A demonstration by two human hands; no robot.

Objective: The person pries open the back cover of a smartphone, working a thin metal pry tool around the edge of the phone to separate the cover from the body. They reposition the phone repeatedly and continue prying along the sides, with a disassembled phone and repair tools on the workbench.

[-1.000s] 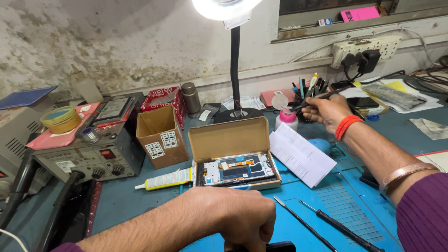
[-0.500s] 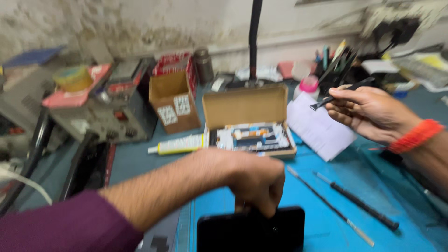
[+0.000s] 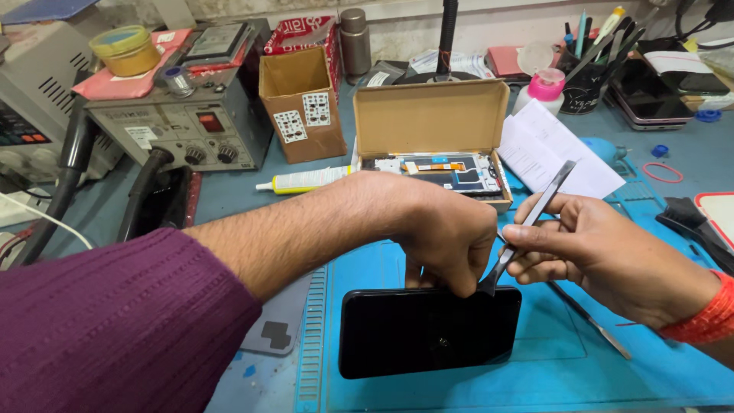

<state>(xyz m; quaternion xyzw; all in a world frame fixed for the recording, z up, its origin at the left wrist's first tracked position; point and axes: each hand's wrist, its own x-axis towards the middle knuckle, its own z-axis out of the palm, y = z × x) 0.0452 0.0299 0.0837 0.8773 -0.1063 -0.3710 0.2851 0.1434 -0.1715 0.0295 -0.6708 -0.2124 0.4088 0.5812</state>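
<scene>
A black phone [image 3: 428, 333] lies flat on the blue work mat [image 3: 550, 367] in front of me. My left hand [image 3: 443, 237] reaches across and pinches the phone's far edge with its fingertips. My right hand [image 3: 604, 256] grips metal tweezers [image 3: 535, 218] whose tips touch the phone's upper right edge, right beside my left fingers. Just behind both hands stands an open cardboard box [image 3: 436, 130] with a phone frame part inside.
A second open cardboard box [image 3: 300, 103], a yellow-capped glue tube [image 3: 302, 181], a power supply unit [image 3: 180, 126], a white paper sheet [image 3: 554, 153], a pen holder [image 3: 592, 65] and a thin metal tool [image 3: 589, 321] lie around. Phones rest at the far right.
My right hand came down from the pen holder with the tweezers to the phone's edge. The view dropped and moved closer; my left hand stayed on the phone.
</scene>
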